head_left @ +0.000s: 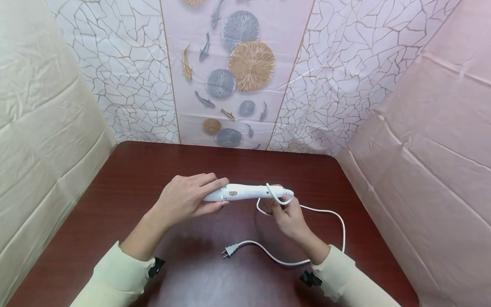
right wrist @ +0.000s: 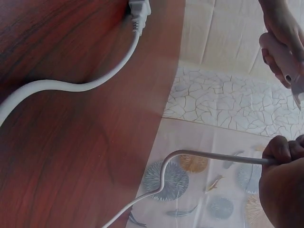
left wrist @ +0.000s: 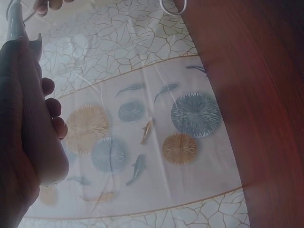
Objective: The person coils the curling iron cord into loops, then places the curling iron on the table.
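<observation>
A white corded hair iron [head_left: 247, 192] is held level above the table, with a small gold-coloured switch panel on its handle. Around its wide left end my left hand [head_left: 184, 198] curls its fingers and thumb; the left wrist view shows that rounded end [left wrist: 47, 156] in the palm. At the other end, my right hand [head_left: 289, 217] pinches the white cord [head_left: 330, 211] close to where it leaves the handle. A loop of cord crosses over the handle there. Some right fingertips are hidden behind the iron and cord.
The cord runs down past the right forearm and curves back along the dark red-brown table [head_left: 184, 277]. Its two-pin plug [head_left: 231, 250] lies near the middle. A patterned cloth [head_left: 230, 119] hangs behind the table, and pale cloth walls [head_left: 433, 170] flank it.
</observation>
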Available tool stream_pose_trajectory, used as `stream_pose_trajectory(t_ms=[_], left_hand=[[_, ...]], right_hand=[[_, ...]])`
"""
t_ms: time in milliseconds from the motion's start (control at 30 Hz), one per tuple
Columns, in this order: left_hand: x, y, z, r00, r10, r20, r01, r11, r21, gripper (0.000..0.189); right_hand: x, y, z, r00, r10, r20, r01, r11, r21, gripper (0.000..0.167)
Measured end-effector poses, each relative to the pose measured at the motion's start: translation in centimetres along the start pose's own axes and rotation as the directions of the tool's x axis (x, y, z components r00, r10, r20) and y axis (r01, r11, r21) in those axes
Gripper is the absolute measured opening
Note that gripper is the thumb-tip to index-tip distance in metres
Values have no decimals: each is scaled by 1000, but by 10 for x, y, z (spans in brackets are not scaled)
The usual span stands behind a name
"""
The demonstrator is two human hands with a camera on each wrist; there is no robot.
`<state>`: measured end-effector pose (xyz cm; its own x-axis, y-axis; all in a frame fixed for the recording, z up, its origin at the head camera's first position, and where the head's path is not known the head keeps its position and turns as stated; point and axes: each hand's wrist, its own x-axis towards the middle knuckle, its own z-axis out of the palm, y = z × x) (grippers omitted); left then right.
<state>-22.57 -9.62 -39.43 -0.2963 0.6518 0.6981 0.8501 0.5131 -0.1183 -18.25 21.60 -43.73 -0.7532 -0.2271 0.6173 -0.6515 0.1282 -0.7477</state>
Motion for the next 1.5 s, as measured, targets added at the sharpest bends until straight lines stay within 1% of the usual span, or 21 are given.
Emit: stream_pose_trajectory(t_ms=[100,167,233,267,367,467,533,633,700,800,900,967,1033,1133,1233,1333,1433,1500], left_hand=[[-1,-1,-1,1000,-1,-3,1,1000,0,46],[-1,-2,-2,1000,-3,-2,3,1000,-2,46],[-2,-3,-2,1000,-3,-2,3,1000,-4,46],[-2,-4,-3,1000,-4,-2,4,1000,-4,46],[-3,-5,-4,1000,-5,-5,5,1000,-3,46],[-4,-6,-6,1000,-5,-10,5,1000,5,46],[-4,-7,-7,1000,-7,-15,7,1000,7,46],[-3,-8,-10,1000,-10,-19,10,1000,10,46],[-3,-9,-11,1000,-15,-21,15,1000,9,47],[0,-9,-11,1000,-29,-12,29,999,14,47],[3,-10,-8,999,-40,11,39,999,30,47],[4,-11,-5,998,-46,30,45,998,47,48],[4,-12,-3,998,-48,40,46,997,61,48],[3,-15,0,997,-63,50,59,996,74,49],[0,-17,1,995,-79,62,74,993,88,48],[-4,-18,2,994,-84,74,77,992,103,49],[-5,-19,2,994,-81,79,71,991,115,50],[-6,-20,2,994,-79,82,68,990,123,51]], right_hand=[[2,-1,1,999,5,-52,-5,1000,1,19],[4,-3,0,996,20,-88,-21,1000,-8,13],[5,-4,0,994,26,-110,-28,1000,-13,8],[6,-4,0,993,24,-114,-25,1000,-9,10],[8,-3,0,994,11,-109,-9,1000,22,27],[10,-1,0,996,-4,-91,11,997,74,38],[11,0,1,997,-3,-80,12,994,105,38],[11,1,4,998,18,-62,-10,992,127,28],[10,2,8,998,46,-48,-41,993,112,24],[4,4,13,994,104,-19,-102,993,57,22],[-4,7,18,992,129,-6,-129,990,-50,23],[-10,10,19,994,109,-4,-109,982,-151,22],[-14,11,20,998,58,-11,-59,959,-276,19],[-19,12,21,999,-42,-8,35,900,-434,18],[-21,7,20,992,-125,25,118,824,-553,19],[-21,-1,17,982,-172,81,184,752,-633,17],[-19,-10,10,970,-211,121,233,663,-711,14],[-17,-16,6,961,-241,137,259,603,-754,17]])
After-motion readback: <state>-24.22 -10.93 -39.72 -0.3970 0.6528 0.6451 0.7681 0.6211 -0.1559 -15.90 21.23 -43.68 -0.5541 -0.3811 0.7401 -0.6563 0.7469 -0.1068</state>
